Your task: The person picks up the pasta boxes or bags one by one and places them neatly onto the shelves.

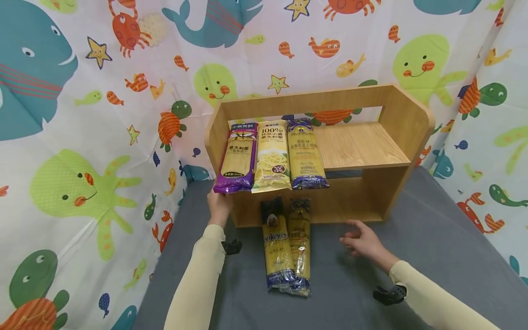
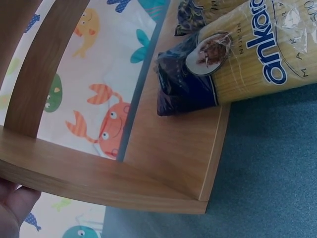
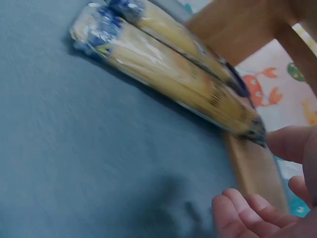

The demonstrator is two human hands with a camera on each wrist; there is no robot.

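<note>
My left hand point(image 1: 218, 208) grips the left side panel of a wooden two-tier shelf point(image 1: 363, 144), just below a purple pasta packet point(image 1: 238, 158). In the left wrist view, fingertips point(image 2: 22, 201) meet the panel's edge; the rest of that hand is hidden. My right hand point(image 1: 365, 240) hovers over the table before the shelf's lower right, fingers loosely bent and holding nothing. Between the hands, an Ankara spaghetti packet point(image 1: 277, 250) overlaps another spaghetti packet point(image 1: 303, 243). Their top ends lean on the shelf's lower board.
Beside the purple packet on the upper tier lie a white-and-yellow pasta packet point(image 1: 271, 156) and a blue-ended spaghetti packet point(image 1: 306, 153), their ends overhanging the front. A grey table point(image 1: 330, 293) carries the shelf. A cloth with sea animals point(image 1: 255, 64) hangs behind and at both sides.
</note>
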